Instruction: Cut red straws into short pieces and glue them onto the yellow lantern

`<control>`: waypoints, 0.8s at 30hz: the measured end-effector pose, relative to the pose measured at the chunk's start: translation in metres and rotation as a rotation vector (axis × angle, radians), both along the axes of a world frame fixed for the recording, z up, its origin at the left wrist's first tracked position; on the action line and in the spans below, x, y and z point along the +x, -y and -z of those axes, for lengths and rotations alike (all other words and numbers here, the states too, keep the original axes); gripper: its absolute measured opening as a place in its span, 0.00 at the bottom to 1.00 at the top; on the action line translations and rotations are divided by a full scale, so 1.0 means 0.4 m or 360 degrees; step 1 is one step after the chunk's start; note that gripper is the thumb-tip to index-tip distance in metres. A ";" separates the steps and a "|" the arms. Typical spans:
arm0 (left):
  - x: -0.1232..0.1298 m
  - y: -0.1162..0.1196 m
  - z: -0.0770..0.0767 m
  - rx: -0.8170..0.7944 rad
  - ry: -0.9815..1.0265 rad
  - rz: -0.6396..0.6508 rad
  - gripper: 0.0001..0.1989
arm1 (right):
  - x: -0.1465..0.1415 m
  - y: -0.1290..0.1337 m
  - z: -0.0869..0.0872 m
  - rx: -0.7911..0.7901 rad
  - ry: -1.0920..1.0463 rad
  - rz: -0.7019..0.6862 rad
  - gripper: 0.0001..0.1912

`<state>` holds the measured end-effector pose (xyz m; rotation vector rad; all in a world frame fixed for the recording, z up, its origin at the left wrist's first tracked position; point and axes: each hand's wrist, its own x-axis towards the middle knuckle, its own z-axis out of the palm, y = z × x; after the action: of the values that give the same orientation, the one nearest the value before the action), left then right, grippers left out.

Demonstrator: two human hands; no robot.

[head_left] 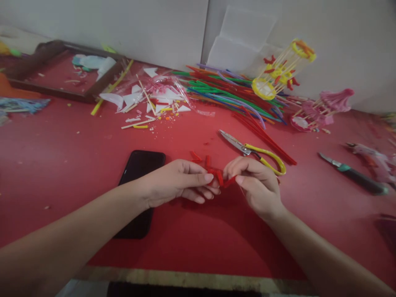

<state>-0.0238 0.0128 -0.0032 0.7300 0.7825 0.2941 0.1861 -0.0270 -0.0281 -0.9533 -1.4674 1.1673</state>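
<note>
Between both hands, above the red tabletop (117,255), is a small bent red piece (220,177) that looks like pipe cleaner. My left hand (188,180) pinches its left part between thumb and fingers. The right end is pinched by my right hand (255,185), thumb against forefinger. A few short red bits (196,156) lie just beyond my left fingers. Yellow-handled scissors (243,149) rest open behind my right hand. The black phone (140,165) lies partly under my left wrist.
Colored pipe cleaners (229,93) are heaped near the wall, beside white and yellow scraps (163,99). A yellow stick model (283,72) and a pink one (323,109) stand back right. A green-black knife (355,175) lies right; a brown frame (55,88) lies left.
</note>
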 end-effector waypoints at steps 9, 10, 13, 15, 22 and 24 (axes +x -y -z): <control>0.000 0.000 -0.004 0.0012 0.0002 -0.0144 0.05 | -0.014 0.008 -0.008 -0.0038 0.0006 -0.0012 0.09; 0.000 0.000 -0.003 0.0018 0.0000 -0.0141 0.06 | -0.014 0.009 -0.007 -0.0023 -0.0014 0.0013 0.09; -0.002 0.000 -0.001 0.0034 -0.0018 -0.0140 0.07 | -0.004 0.006 0.001 0.0008 -0.0127 0.0092 0.09; -0.002 -0.001 0.000 0.0040 -0.0040 -0.0156 0.07 | 0.007 0.002 0.006 -0.0014 -0.0195 0.0156 0.10; 0.000 -0.004 0.002 0.0007 -0.0099 -0.0293 0.08 | 0.028 -0.005 -0.020 -0.0226 0.0200 0.0261 0.08; 0.000 -0.004 0.003 -0.0001 -0.0115 -0.0324 0.08 | 0.035 -0.004 -0.027 -0.0226 0.0549 0.0195 0.06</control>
<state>-0.0236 0.0143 -0.0046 0.6641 0.9276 0.4529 0.2001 -0.0253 -0.0174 -1.3771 -1.5830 1.0648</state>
